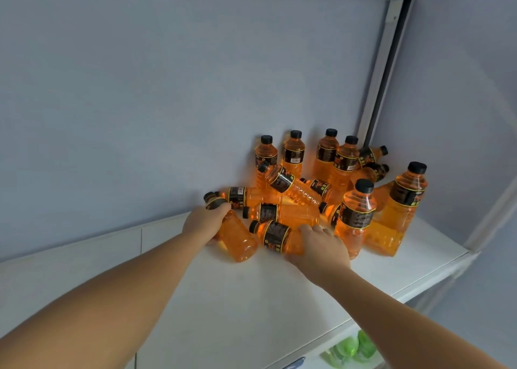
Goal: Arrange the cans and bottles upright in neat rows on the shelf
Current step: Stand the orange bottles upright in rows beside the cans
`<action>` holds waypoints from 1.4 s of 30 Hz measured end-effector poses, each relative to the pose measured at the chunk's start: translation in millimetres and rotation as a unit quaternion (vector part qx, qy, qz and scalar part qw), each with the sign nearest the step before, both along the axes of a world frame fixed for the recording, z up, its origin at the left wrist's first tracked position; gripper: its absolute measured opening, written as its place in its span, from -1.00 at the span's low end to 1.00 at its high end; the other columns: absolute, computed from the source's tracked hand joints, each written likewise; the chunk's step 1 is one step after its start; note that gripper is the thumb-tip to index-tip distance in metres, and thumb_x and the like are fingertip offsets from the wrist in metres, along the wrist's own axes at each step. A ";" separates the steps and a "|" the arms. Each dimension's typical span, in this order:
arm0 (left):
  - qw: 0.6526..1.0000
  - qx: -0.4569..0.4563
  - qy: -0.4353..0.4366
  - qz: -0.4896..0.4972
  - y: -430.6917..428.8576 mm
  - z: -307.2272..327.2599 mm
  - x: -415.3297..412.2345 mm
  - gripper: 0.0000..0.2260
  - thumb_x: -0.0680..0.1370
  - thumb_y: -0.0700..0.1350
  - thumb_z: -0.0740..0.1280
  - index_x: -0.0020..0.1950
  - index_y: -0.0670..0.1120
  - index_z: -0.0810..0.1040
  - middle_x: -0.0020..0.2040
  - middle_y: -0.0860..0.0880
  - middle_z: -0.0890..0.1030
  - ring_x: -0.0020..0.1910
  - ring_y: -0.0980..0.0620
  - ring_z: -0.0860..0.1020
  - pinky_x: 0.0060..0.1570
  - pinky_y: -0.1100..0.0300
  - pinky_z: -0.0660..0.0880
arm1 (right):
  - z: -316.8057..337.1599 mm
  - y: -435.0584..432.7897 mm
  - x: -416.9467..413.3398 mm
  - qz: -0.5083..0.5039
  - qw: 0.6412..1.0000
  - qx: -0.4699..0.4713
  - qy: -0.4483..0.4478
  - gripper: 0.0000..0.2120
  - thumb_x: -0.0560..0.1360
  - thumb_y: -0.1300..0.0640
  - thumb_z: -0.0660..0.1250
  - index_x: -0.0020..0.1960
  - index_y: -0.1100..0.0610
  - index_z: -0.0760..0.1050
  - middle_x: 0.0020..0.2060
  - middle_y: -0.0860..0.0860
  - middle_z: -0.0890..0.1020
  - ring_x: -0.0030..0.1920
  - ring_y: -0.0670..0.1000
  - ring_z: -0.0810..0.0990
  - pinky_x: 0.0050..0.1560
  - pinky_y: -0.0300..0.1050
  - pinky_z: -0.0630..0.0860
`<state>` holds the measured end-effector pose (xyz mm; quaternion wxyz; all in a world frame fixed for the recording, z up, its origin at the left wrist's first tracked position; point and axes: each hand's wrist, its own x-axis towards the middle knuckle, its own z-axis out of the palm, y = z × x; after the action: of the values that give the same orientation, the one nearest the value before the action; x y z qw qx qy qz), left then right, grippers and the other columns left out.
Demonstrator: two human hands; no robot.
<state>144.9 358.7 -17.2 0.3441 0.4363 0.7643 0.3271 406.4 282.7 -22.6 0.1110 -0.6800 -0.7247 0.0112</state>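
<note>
While viewed from the head camera, the orange bottles are found gathered at the right rear corner of the white shelf point(251, 312), most of them lying in a heap point(282, 198). The left hand point(205, 223) is closed on the leftmost bottle point(237, 240), its fingers point(223, 208) curled round the shoulder just below the black cap. The right hand point(321, 245) is laid over the base end of the front bottle point(275, 235), its fingers point(319, 230) curled over it, the tips being hidden. Both bottles lie on their sides, touching each other and the heap. No cans are seen

Risk: should either bottle be pulled out, those resting upon or against it may be set rolling toward the open front edge. The leaning bottle point(358, 215) just beside the right hand, and the larger tilted bottle point(402, 201) behind it, may be toppled by the wrist

Surroundings: four upright bottles point(293, 152) are stood against the blue back wall point(167, 89), and reach to them is blocked by the heap. The corner is bounded by a white post point(383, 69). Green bottles point(352, 349) are glimpsed on a lower level
</note>
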 end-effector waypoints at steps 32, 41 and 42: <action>0.944 0.251 0.129 0.168 -220.9 44.5 -169.1 -0.62 0.41 0.23 0.49 0.17 0.16 0.60 0.01 0.17 0.68 0.02 0.13 0.62 0.01 0.11 0.58 | 15.6 -66.4 -223.0 0.206 0.792 -0.131 0.559 -0.63 0.44 -0.09 0.51 0.13 -0.24 0.39 -0.11 -0.28 0.62 -0.12 -0.29 0.60 -0.23 -0.25 0.48; 0.936 0.267 0.128 0.189 -190.9 33.5 -245.3 -0.72 0.45 0.19 0.49 0.10 0.26 0.53 0.00 0.19 0.67 -0.01 0.15 0.62 -0.02 0.10 0.58 | 10.9 -42.2 -318.0 0.218 0.806 -0.139 0.533 -0.54 0.43 -0.11 0.51 0.23 -0.17 0.38 0.03 -0.20 0.60 0.02 -0.15 0.59 -0.05 -0.11 0.51; 0.936 0.266 0.127 0.195 -187.9 31.8 -251.3 -0.72 0.45 0.19 0.49 0.11 0.26 0.53 0.02 0.18 0.67 0.01 0.13 0.62 -0.01 0.10 0.58 | 9.4 -39.8 -327.0 0.220 0.809 -0.142 0.527 -0.54 0.43 -0.10 0.51 0.24 -0.16 0.37 0.03 -0.20 0.60 0.03 -0.14 0.58 -0.03 -0.10 0.52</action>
<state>-106.4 170.8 14.6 0.0454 0.3925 0.7567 0.5209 79.4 242.9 -13.2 0.3729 -0.4004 -0.6753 0.4946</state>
